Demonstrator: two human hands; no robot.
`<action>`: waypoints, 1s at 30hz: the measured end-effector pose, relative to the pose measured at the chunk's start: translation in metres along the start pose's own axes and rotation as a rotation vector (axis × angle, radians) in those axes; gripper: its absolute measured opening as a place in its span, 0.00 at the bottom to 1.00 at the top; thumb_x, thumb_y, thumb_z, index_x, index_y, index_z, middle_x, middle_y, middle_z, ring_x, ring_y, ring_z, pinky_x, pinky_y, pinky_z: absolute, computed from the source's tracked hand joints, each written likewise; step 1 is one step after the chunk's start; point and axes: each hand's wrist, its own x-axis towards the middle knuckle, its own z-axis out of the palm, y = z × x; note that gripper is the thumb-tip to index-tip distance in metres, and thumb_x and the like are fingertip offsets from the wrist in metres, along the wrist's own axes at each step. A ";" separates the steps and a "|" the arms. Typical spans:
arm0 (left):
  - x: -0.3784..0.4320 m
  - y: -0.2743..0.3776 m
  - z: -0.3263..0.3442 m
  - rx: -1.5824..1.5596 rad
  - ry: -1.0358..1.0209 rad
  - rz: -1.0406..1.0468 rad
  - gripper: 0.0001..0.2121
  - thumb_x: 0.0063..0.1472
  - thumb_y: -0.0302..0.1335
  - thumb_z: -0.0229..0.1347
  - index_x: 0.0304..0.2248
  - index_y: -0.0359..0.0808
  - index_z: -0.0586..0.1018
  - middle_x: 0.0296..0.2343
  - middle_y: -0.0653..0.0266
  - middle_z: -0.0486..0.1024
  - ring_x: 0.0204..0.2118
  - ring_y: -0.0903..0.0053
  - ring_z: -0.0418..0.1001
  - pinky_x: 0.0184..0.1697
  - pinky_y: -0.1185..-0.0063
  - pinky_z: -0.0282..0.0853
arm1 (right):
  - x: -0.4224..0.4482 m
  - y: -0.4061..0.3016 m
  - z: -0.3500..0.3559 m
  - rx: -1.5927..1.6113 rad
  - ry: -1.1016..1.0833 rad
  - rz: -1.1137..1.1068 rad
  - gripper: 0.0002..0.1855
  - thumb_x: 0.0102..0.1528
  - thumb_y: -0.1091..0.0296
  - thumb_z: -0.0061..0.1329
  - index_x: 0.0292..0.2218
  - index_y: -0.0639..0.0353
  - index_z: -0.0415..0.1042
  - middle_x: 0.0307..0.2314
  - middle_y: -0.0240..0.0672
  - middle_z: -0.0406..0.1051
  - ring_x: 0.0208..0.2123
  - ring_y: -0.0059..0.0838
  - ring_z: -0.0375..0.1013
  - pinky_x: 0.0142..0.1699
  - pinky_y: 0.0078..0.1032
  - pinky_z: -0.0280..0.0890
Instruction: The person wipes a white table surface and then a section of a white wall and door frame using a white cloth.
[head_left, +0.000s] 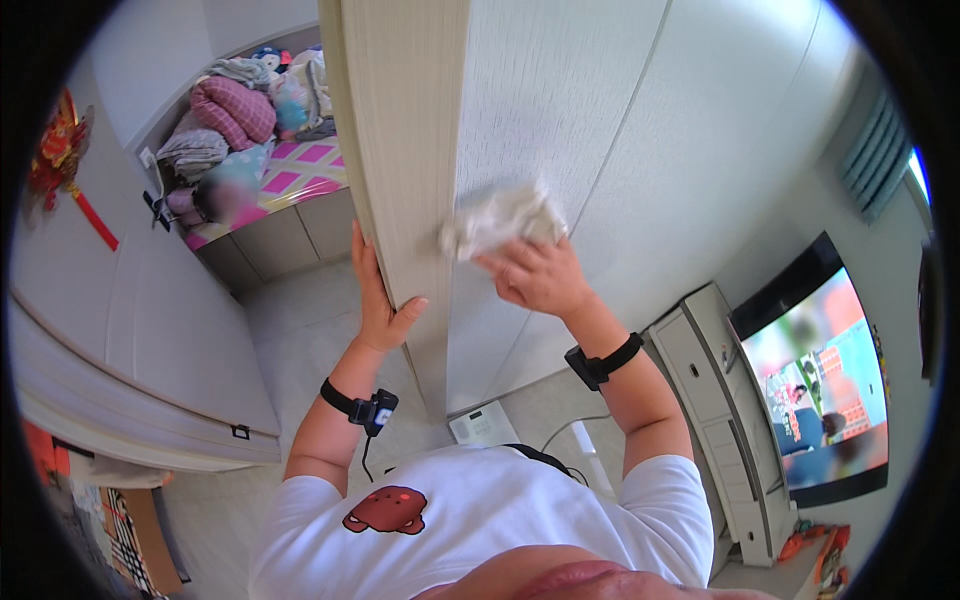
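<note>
A pale, crumpled cloth (506, 217) is in my right hand (536, 274), pressed against a light textured panel (540, 135) close to its left edge; cloth and fingers are slightly blurred. My left hand (382, 300) rests on the edge of the wood-grain end board (401, 150), its thumb on the front face and its fingers along the left side, holding no loose thing. Black straps with small devices sit on both forearms, and a cable hangs from the left one.
An open door (142, 300) with a red hanging ornament stands at left. Behind it is a bed platform (277, 247) with piled bedding and a partly blurred figure. A white scale (484, 425) and cables lie on the floor. At right are a drawer cabinet (712, 405) and a lit television (825, 382).
</note>
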 end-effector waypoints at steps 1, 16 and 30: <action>-0.001 -0.003 0.004 -0.058 0.031 0.008 0.45 0.55 0.52 0.52 0.61 0.35 0.44 0.61 0.47 0.37 0.65 0.54 0.30 0.62 0.58 0.32 | -0.010 0.006 0.002 0.052 -0.015 -0.067 0.25 0.41 0.60 0.53 0.44 0.27 0.71 0.41 0.19 0.68 0.50 0.31 0.65 0.60 0.49 0.52; -0.004 -0.003 0.006 -0.105 0.036 0.065 0.40 0.58 0.46 0.49 0.62 0.35 0.44 0.61 0.43 0.32 0.65 0.53 0.30 0.62 0.59 0.32 | 0.035 0.005 -0.008 -0.056 0.079 -0.039 0.34 0.41 0.65 0.54 0.52 0.41 0.65 0.53 0.33 0.60 0.56 0.46 0.57 0.58 0.52 0.52; -0.008 -0.005 0.004 -0.119 0.049 0.060 0.40 0.58 0.45 0.50 0.62 0.35 0.45 0.61 0.40 0.32 0.65 0.52 0.30 0.62 0.59 0.32 | 0.045 -0.011 -0.009 -0.019 0.099 -0.018 0.33 0.42 0.66 0.50 0.52 0.58 0.64 0.48 0.47 0.63 0.57 0.51 0.56 0.61 0.48 0.46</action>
